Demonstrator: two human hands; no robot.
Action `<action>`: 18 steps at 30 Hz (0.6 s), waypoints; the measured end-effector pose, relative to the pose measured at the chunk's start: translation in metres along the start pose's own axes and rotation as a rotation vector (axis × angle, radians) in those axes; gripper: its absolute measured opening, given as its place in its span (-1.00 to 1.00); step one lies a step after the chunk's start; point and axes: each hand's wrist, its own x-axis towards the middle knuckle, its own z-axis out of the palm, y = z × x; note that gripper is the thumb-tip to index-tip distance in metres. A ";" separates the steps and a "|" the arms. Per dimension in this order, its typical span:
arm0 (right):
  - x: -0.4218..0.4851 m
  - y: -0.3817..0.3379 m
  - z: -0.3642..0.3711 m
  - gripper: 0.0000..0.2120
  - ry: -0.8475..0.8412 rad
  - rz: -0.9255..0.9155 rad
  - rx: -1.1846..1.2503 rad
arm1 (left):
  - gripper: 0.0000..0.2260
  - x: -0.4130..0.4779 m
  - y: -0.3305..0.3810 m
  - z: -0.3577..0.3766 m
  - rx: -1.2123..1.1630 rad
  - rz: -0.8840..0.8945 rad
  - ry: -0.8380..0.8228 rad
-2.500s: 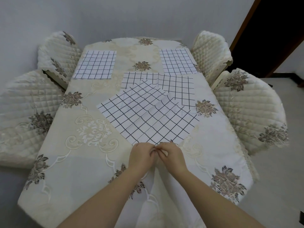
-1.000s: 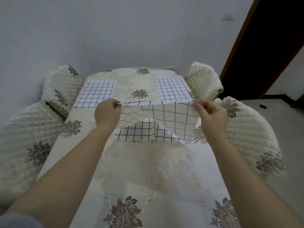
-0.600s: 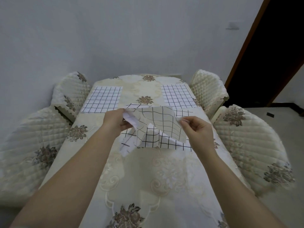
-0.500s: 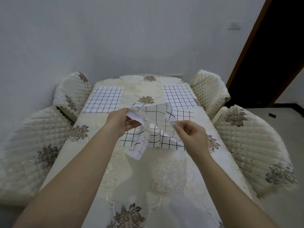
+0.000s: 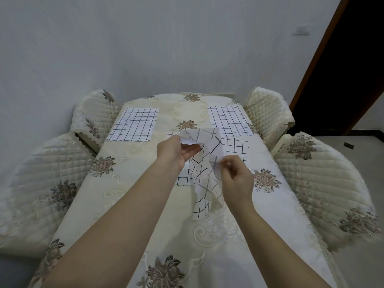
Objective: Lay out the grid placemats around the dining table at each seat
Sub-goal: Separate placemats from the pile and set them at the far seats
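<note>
A white placemat with a black grid (image 5: 204, 163) hangs crumpled in the air above the middle of the table. My left hand (image 5: 173, 152) holds its upper edge between thumb and fingers. My right hand (image 5: 234, 176) pinches the cloth lower down, at its right side. Beneath them another grid placemat (image 5: 235, 146) lies flat on the cream floral tablecloth (image 5: 128, 204), partly hidden by the held one. Two more grid placemats lie flat at the far seats, one on the far left (image 5: 135, 124) and one on the far right (image 5: 227, 120).
Quilted cream chair covers flank the table: two on the left (image 5: 41, 183) (image 5: 93, 115) and two on the right (image 5: 268, 109) (image 5: 324, 183). A pale wall stands behind the table. A dark doorway with a brown frame (image 5: 324, 50) is at the right.
The placemat I lifted by two corners and held spread wide has crumpled. My right hand has come inward and lower, and the cloth now hangs down between my hands.
</note>
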 end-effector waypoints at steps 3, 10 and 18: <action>0.002 -0.003 -0.001 -0.61 0.020 0.004 -0.020 | -0.83 -0.001 -0.004 0.009 -0.027 0.005 0.010; -0.004 -0.012 0.004 -0.43 -0.054 -0.008 -0.178 | -0.83 -0.005 -0.014 0.023 -0.054 0.017 0.050; 0.004 -0.007 0.008 -0.79 0.084 -0.062 -0.262 | -0.82 -0.002 -0.012 0.026 -0.051 0.026 0.051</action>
